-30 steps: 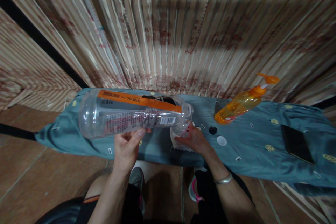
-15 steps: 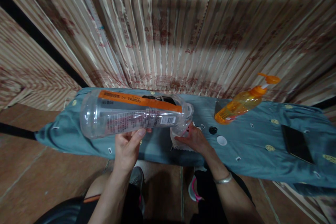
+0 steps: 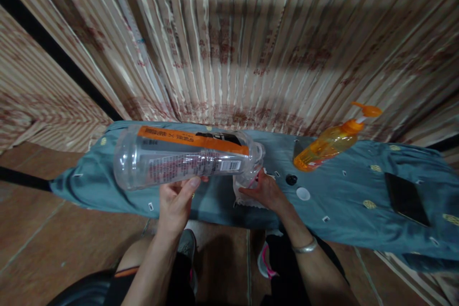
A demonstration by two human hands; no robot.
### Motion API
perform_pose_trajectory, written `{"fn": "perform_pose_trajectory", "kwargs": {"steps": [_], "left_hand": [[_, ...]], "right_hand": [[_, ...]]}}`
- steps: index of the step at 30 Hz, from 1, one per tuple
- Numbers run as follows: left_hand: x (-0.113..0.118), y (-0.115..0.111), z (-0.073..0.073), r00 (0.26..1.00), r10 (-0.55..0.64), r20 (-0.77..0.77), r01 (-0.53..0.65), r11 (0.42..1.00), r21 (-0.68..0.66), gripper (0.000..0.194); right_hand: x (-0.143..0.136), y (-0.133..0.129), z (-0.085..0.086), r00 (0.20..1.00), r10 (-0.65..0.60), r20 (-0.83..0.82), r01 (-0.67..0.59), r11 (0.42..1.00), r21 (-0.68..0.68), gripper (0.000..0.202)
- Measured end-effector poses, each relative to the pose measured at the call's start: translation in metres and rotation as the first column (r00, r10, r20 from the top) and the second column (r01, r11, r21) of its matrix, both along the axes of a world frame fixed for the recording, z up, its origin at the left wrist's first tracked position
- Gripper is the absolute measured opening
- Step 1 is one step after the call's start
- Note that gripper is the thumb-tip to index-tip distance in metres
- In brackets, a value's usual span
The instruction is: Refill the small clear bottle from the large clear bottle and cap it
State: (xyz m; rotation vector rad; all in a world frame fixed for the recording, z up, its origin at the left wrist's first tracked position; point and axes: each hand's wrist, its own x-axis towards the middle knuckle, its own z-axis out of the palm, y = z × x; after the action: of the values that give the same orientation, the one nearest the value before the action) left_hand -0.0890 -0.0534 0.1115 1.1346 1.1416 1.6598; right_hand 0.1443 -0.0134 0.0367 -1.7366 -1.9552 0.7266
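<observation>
My left hand (image 3: 176, 202) is closed around the underside of a big clear plastic bottle (image 3: 125, 162) with an orange and grey label. The bottle lies nearly sideways above the cloth, its neck pointing right and slightly lower. My right hand (image 3: 263, 191) has its fingers around a small clear container (image 3: 245, 180) right under the bottle's mouth; I cannot make out its full shape. Beneath that container a white lacy-edged piece (image 3: 256, 200) lies on the cloth. I cannot tell whether any liquid passes between the two.
A teal cloth (image 3: 344, 210) covers a narrow surface. To the right of my hands are a black cap (image 3: 291, 180), a white disc (image 3: 303, 193), an orange pump bottle (image 3: 326, 147) and a black phone-like slab (image 3: 407, 199). A striped curtain (image 3: 236, 48) hangs behind.
The big bottle has shifted very slightly right, its base end a little. Both hands keep their hold, and everything else stays where it was.
</observation>
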Motion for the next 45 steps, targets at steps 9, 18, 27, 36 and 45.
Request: {"fn": "perform_pose_trajectory", "kwargs": {"steps": [9,18,27,36,45], "left_hand": [[-0.0016,-0.0007,-0.0025,1.000,-0.014,-0.019,0.014,1.000,0.013,0.022],[0.0008,-0.0014,0.0017,0.999,-0.008,-0.034,0.009,1.000,0.015,0.021],[0.0022,-0.0019,0.0048,0.999,0.020,-0.033,-0.020,1.000,-0.019,0.024],[0.0006,-0.0019,0.0023,0.999,-0.007,-0.043,0.007,1.000,0.013,0.023],[0.0026,-0.0025,0.0033,1.000,-0.024,-0.010,0.024,1.000,0.018,0.020]], "right_hand": [[0.0003,-0.0001,-0.0012,1.000,0.005,0.021,-0.005,1.000,0.016,0.054],[0.0016,0.0000,-0.0017,1.000,0.009,0.011,-0.009,1.000,0.006,0.052],[-0.0004,-0.0002,-0.0008,0.999,-0.016,0.031,0.016,1.000,0.002,0.056],[0.0006,0.0001,-0.0004,1.000,-0.001,0.018,0.001,1.000,0.001,0.052],[0.0007,0.0000,0.0017,1.000,0.006,0.001,-0.006,1.000,-0.020,0.051]]}}
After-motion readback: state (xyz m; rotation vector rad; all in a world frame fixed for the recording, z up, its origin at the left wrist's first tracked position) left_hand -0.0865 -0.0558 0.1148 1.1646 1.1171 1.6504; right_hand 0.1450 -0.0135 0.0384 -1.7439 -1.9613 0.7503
